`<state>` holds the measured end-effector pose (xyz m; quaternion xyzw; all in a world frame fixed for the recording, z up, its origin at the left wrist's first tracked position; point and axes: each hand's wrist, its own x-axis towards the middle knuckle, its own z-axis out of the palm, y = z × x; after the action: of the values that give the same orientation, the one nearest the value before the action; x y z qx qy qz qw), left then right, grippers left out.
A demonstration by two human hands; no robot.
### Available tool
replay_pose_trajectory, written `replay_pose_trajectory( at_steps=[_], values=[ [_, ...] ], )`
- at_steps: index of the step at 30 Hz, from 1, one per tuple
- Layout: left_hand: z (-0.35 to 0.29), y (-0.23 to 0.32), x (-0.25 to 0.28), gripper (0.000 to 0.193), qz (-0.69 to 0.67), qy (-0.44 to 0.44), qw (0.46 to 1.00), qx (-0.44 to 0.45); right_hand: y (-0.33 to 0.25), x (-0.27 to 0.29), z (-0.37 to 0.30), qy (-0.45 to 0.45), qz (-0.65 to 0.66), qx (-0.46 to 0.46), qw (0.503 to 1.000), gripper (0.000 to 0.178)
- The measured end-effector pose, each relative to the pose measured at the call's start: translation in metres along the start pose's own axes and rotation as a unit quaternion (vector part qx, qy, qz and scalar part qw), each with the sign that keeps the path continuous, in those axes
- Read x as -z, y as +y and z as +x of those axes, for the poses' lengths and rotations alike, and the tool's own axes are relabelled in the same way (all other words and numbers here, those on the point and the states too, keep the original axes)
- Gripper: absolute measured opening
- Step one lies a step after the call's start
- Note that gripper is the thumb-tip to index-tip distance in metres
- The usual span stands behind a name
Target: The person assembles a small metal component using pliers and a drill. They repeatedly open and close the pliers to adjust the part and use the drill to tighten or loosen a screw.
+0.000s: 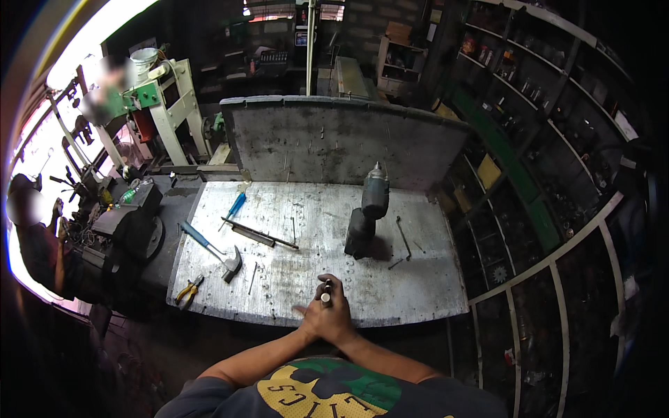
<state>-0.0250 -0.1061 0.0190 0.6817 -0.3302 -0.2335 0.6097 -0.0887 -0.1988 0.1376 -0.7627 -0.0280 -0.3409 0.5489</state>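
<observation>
In front of my body, both hands meet over the near edge of the metal worktable. My right hand is closed round a short tool with a round, shiny metal end; the rest of it is hidden in the grip. My left hand presses against the right one, a fingertip poking out at its left side, most of its fingers hidden. Left of them lie a claw hammer with a blue handle, yellow-and-black pliers and a thin metal rod.
Farther back are a blue screwdriver, a long dark file-like bar, a standing cordless drill and a bent thin rod. A metal backboard closes the far side. Shelves line the right; another person is at left.
</observation>
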Motion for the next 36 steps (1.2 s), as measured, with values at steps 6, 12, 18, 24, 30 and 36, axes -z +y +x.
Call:
replay_pose_trajectory(
  at_steps=[6, 12, 18, 24, 30, 36],
  values=[
    [-0.006, 0.02, 0.039, 0.036, 0.06, -0.121, 0.99, 0.038, 0.07, 0.031, 0.087, -0.533, 0.234, -0.196, 0.789, 0.054],
    [-0.025, -0.03, 0.019, 0.032, 0.284, 0.033, 0.957, -0.047, 0.026, -0.001, 0.012, -0.13, 0.006, -0.06, 0.99, 0.071],
    [-0.046, -0.017, 0.025, 0.041, 0.059, -0.047, 0.996, -0.039, 0.028, 0.001, 0.053, -0.447, 0.065, -0.137, 0.881, 0.038],
    [-0.02, 0.018, 0.052, 0.036, 0.153, -0.05, 0.987, -0.008, 0.054, 0.02, 0.056, -0.518, 0.224, -0.189, 0.804, 0.06],
    [-0.042, 0.029, 0.005, 0.028, 0.293, 0.105, 0.945, 0.098, 0.02, 0.001, -0.01, -0.123, 0.03, -0.126, 0.984, 0.036],
    [-0.014, 0.02, 0.044, 0.07, 0.2, -0.064, 0.978, -0.008, 0.098, 0.024, 0.093, -0.552, 0.388, -0.288, 0.68, 0.061]
  ],
)
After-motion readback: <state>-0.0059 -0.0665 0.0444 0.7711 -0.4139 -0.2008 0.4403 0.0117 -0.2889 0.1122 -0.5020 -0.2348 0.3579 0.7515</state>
